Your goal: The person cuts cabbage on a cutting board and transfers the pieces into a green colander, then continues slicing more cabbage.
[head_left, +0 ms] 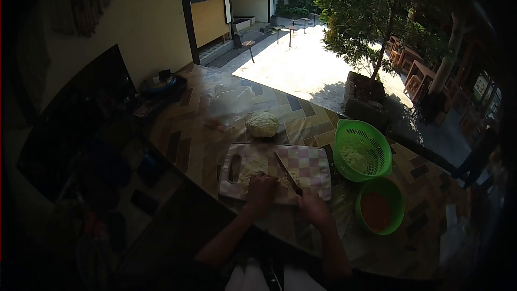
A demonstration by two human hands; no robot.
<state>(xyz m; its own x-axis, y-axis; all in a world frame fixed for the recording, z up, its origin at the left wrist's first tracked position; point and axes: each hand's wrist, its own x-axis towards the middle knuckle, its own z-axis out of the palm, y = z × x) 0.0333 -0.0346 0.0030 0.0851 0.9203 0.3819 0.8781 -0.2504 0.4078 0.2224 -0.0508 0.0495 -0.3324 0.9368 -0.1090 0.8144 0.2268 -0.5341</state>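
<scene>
A checkered cutting board [315, 164] lies on the table in front of me, with pale chopped cabbage [252, 168] on its left half. My left hand [262, 189] is curled over the cabbage near the board's front edge, fingers drawn together; what lies under them is partly hidden. In my right hand [315, 207] is a knife [289, 174], gripped by the handle, its dark blade slanting up and left over the board. Just behind the board sits a round, pale head of cabbage [262, 124].
Right of the board stands a green colander [381, 151] holding chopped pale pieces. Nearer me is a green bowl [397, 205] with orange contents. Clear plastic [230, 99] lies at the back of the patterned table [183, 124]. A dark screen-like panel [86, 102] stands left.
</scene>
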